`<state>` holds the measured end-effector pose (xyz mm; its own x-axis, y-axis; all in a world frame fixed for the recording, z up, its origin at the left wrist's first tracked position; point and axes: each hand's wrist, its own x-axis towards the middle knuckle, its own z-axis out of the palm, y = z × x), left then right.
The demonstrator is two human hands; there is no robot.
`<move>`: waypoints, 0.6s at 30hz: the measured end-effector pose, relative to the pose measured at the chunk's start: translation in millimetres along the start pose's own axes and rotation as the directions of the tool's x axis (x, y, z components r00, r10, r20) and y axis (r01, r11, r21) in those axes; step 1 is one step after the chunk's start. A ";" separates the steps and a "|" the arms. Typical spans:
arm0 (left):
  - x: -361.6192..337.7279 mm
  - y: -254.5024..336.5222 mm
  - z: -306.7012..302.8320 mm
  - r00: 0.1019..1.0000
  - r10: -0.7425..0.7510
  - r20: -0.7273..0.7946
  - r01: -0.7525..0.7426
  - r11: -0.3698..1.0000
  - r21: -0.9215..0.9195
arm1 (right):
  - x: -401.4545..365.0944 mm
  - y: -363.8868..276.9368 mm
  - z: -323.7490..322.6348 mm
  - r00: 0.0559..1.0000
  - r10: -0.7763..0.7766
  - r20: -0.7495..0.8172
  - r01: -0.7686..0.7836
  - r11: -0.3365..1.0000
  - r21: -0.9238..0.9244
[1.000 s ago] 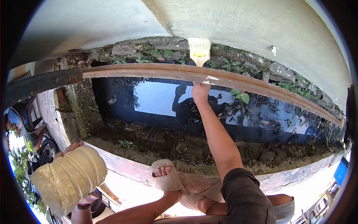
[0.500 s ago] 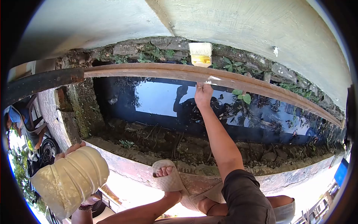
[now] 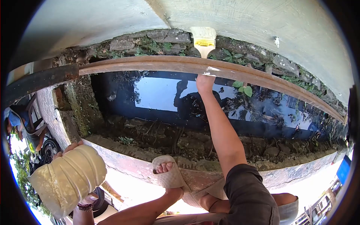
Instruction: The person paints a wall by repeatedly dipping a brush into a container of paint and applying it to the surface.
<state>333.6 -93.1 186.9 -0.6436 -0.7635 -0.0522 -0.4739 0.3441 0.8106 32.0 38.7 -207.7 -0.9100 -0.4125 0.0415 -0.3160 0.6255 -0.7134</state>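
My right hand [image 3: 204, 83] reaches across a water-filled ditch and is shut on the handle of a wide paintbrush [image 3: 203, 38]. The handle passes behind a rusty pipe [image 3: 150, 64], which hides my fingertips. The pale bristles press against the foot of a cream-painted wall [image 3: 243, 22], just above mossy stones. My left hand [image 3: 70, 148] grips a ribbed, paint-smeared plastic container [image 3: 67, 180] low at the left, well away from the wall.
Dark water [image 3: 161, 95] fills the ditch between the wall and a concrete curb [image 3: 127, 165]. My sandalled foot [image 3: 167, 173] rests on the curb. A person [image 3: 17, 123] sits by a motorbike wheel [image 3: 47, 150] at the far left.
The brush has moved up the base of the wall, and my right hand rose with it against the pipe. The container stayed about where it was.
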 end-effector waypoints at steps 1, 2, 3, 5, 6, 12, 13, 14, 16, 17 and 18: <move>0.7 -0.2 0.3 0.999 0.027 -0.019 -0.026 0.999 0.033 | 5.1 7.9 9.2 0.988 0.108 0.110 -0.116 0.991 0.068; 2.5 1.9 -0.6 0.999 0.034 -0.022 -0.034 0.999 0.033 | 1.0 12.1 17.0 0.989 0.104 0.104 -0.112 0.991 0.072; 4.5 4.7 -1.2 0.999 0.040 -0.011 -0.040 0.998 0.040 | -2.3 6.4 15.6 0.969 0.230 0.089 -0.245 0.931 0.271; 5.1 10.9 -0.9 0.999 0.046 0.001 -0.046 0.998 0.038 | -19.0 4.6 -1.3 0.913 0.380 0.149 -0.407 0.813 0.417; 6.2 13.0 0.4 0.999 0.050 -0.006 -0.050 0.998 0.050 | -16.1 -1.9 -12.4 0.917 0.375 0.138 -0.397 0.816 0.421; 3.2 8.1 2.0 0.999 0.044 0.006 -0.044 0.996 0.080 | 7.4 10.8 3.8 0.987 -0.064 -0.149 0.071 0.997 0.040; 5.6 9.9 2.0 0.997 0.077 0.010 -0.077 0.992 0.102 | 9.0 10.2 11.0 0.958 -0.148 -0.247 0.139 0.989 -0.052; 6.9 8.8 -4.6 0.996 0.086 0.003 -0.086 0.991 0.101 | 6.3 10.8 15.1 0.955 -0.154 -0.255 0.147 0.988 -0.049; 8.6 5.9 -19.3 0.983 0.135 0.128 -0.164 0.952 0.258 | -19.2 -3.9 -1.8 0.931 0.365 -0.010 -0.333 0.859 0.388; 8.6 6.3 -16.0 0.981 0.147 0.124 -0.175 0.951 0.254 | -26.1 -12.5 -13.8 0.939 0.340 -0.048 -0.263 0.802 0.535; 7.8 10.1 -7.4 0.987 0.136 0.081 -0.150 0.966 0.210 | -17.2 -21.1 -24.1 0.939 0.339 -0.054 -0.259 0.803 0.538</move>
<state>328.2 -99.6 199.0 -0.7485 -0.6631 0.0116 -0.4875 0.5619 0.6683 47.8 48.6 -176.5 -0.9763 -0.1397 -0.1651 0.1260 0.2527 -0.9593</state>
